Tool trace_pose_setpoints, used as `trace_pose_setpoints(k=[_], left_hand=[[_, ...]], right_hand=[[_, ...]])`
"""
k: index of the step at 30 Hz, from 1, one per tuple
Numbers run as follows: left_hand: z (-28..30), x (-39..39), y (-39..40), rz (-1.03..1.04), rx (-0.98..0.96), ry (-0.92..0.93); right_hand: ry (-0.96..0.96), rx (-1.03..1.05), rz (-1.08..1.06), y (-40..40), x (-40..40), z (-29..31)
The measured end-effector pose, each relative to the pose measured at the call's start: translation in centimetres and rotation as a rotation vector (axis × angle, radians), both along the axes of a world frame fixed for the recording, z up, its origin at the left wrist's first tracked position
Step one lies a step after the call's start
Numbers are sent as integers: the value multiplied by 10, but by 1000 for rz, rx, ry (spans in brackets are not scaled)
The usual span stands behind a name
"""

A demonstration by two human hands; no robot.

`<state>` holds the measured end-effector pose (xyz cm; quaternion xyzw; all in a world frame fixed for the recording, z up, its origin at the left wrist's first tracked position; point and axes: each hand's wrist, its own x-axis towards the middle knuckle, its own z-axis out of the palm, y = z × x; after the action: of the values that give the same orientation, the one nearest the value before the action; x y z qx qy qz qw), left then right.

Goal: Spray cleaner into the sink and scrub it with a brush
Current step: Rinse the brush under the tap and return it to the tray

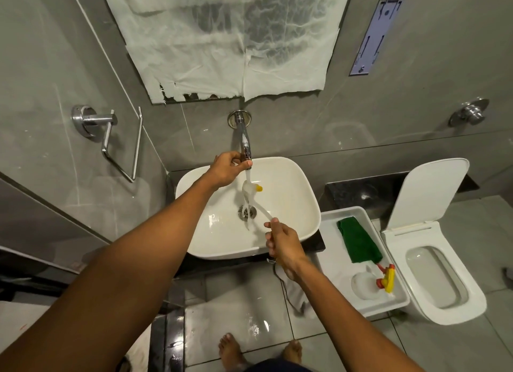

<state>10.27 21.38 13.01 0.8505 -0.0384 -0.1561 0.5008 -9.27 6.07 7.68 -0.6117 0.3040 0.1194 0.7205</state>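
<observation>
- A person stands barefoot at a white rounded-rectangular ceramic sink (283,194), both bare arms stretched out over the basin.
- The left hand (226,169) is up at the tip of the chrome wall-mounted tap (244,138), fingers (236,157) curled round the spout's end; a stream of water (248,177) falls from just beneath them.
- The right hand (283,242) is clenched round the near end of a white plastic long-handled brush (256,202) with a yellow tip, the handle emerging past the fingertips (270,222) and slanting up towards the tap.
- The brush head sits under the falling water, between the two hands, above the round metal drain (247,212).
- To the right of the right hand's fingers, just beside the sink, a white rectangular plastic tray (347,213) holds a folded green cloth (359,241) and a white spray bottle with a yellow and red trigger (373,283), lying untouched.
- Beyond the tray stands a white toilet (441,277) with its lid raised.
- Crumpled white paper (222,38) covers the wall above the tap.
</observation>
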Motion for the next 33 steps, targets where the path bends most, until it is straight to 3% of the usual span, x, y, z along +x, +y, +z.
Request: trace_pose_setpoints(k=[4, 6, 9, 15, 18, 25, 29, 33], left_hand=[[-1, 0, 1, -7, 32, 3], [-1, 2, 2, -20, 20, 6], [2, 1, 1, -60, -32, 8], [-2, -2, -2, -6, -65, -42], [-4, -3, -5, 65, -122, -12], [-9, -11, -31, 363, 174, -115], [-9, -16, -47, 424, 404, -267], [-11, -18, -45, 404, 452, -338]], right_hand=[[159, 593, -131, -7, 5, 11], [163, 652, -148, -9, 6, 12], [76, 399, -110, -8, 5, 8], [-63, -350, 42, -2, -2, -9], [-99, -453, 52, 3, -1, -12], [-133, -554, 78, 10, 5, -14], [-138, -551, 52, 14, 7, -15], [-226, -623, 50, 21, 2, -14]])
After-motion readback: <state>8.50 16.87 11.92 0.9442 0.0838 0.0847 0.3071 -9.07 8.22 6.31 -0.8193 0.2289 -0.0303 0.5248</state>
